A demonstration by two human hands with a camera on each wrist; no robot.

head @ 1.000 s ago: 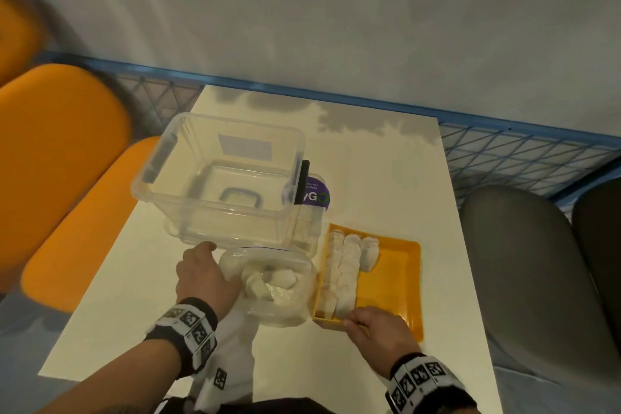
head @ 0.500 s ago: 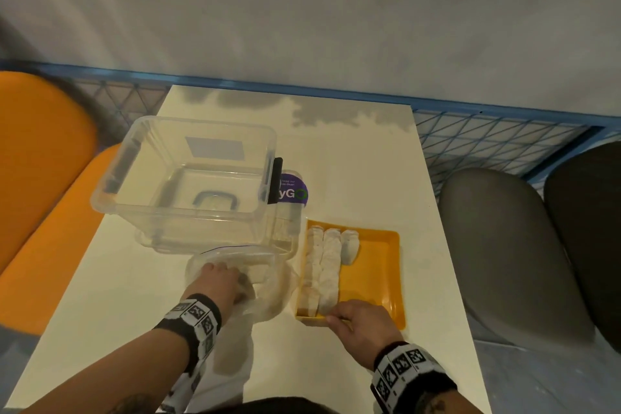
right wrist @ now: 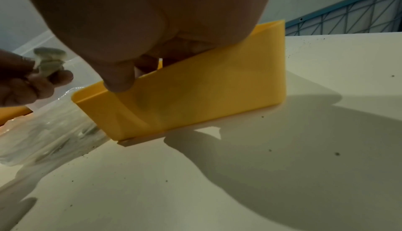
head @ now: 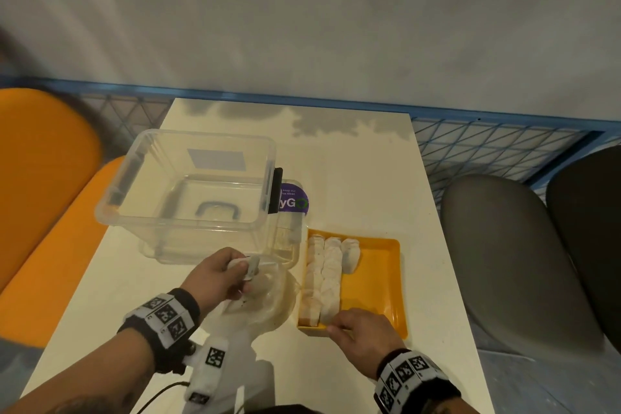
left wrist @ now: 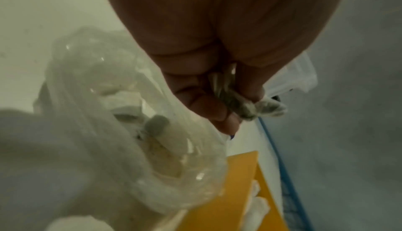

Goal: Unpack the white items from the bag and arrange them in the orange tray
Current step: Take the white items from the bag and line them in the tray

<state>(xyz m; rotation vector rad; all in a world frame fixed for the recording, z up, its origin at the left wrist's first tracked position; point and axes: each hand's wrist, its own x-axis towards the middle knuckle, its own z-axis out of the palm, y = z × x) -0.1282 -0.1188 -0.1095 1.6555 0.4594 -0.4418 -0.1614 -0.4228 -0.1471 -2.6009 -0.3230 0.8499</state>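
Note:
My left hand (head: 232, 274) pinches a small white item (head: 252, 266) just above the mouth of the clear plastic bag (head: 268, 299). In the left wrist view the white item (left wrist: 256, 108) sticks out past my curled fingers, and the bag (left wrist: 135, 131) below holds more white pieces. The orange tray (head: 379, 279) lies right of the bag, with rows of white items (head: 327, 276) along its left side. My right hand (head: 353, 326) grips the tray's near rim. In the right wrist view its thumb lies over the tray wall (right wrist: 206, 93).
An empty clear plastic tub (head: 191, 191) stands behind the bag, with a purple label (head: 292, 200) beside it. Orange seats (head: 43, 198) are on the left, grey chairs (head: 510, 262) on the right. A blue wire fence (head: 487, 151) runs behind the white table (head: 353, 171).
My left hand went into the bag and came out holding a white item, now raised above the bag's mouth. My right hand stayed on the tray's near rim.

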